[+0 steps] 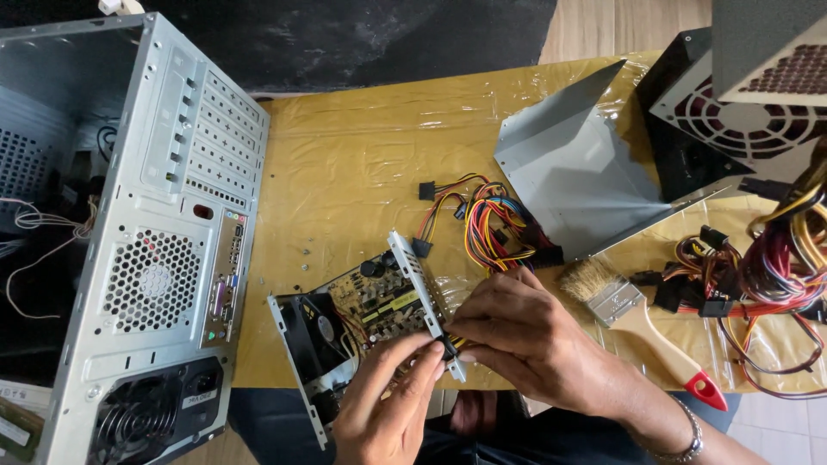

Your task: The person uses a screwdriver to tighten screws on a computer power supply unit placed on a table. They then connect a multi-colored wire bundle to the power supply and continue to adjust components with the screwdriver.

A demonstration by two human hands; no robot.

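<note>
**Opened power supply held at table edge**

Far left: grey computer case (164, 250), lying on its side, rear panel with vents and ports turned toward the camera. Beside it, on the plastic-covered table (345, 164), a few small screws (303, 258), loose and near the case.

Near edge, centre: opened power supply (362, 319), circuit board exposed, black fan at its left end, tilted metal side wall at its right. Left hand (392, 405) closed from below, fingertips pinched on a small black part at the lower end of that wall. Right hand (525, 336) closed from the right, fingertips on the same spot, touching the left hand's fingers.

Behind the hands: bundle of coloured wires (491, 224) with black connectors, running from the supply. Further right: bent grey metal cover (577, 172), then a paintbrush (637, 314) with wooden handle and red tip, lying just beside the right hand. Far right: second power supply (741, 112) with round fan grille, and a tangle of cables (767, 275) below it.
</note>
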